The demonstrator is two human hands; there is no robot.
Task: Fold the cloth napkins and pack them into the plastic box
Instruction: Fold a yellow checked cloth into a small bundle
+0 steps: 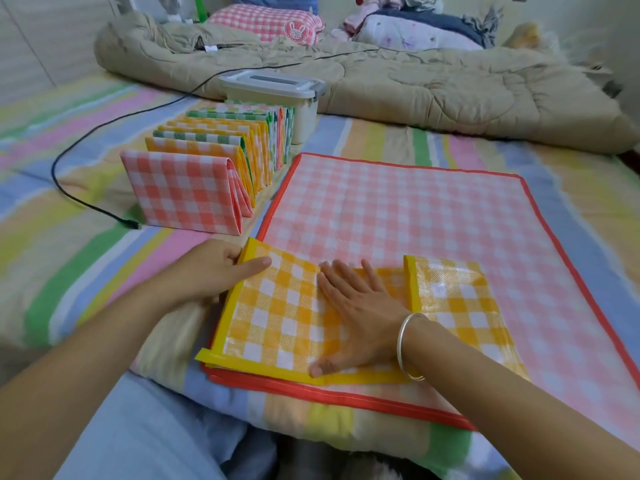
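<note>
Our lap: a pale blue trouser leg (pixel 138 434) lies nearest us, below both forearms.
Right hand: our right hand (pixel 356 313) lies flat, fingers straight and spread, palm down on the middle of the yellow napkin (pixel 277 317).
Bracelet: a silver bangle (pixel 408 344) circles that wrist.
Left hand: our left hand (pixel 214 268) pinches the far left corner of the yellow napkin, thumb on top, fingers curled at the edge.
Yellow napkin: it lies between and under our hands; its right part is folded over, the taped edge just right of our right fingers.
Pink napkin: a red-bordered pink napkin (pixel 398 209) lies spread flat beneath the yellow one and reaches well beyond our right hand.
Folded napkins: a row of folded napkins (pixel 207 161) stands upright beyond our left hand, pink in front, then yellow and green.
Cable: a black cable (pixel 79 199) curves left of the row, its plug near the front pink one.
Plastic box: the plastic box (pixel 306 123) stands at the row's far end, lid on.
Bedding: a striped sheet (pixel 69 265) lies under everything; a beige quilt (pixel 415 95) and a pink checked pillow (pixel 266 22) lie farthest away.
</note>
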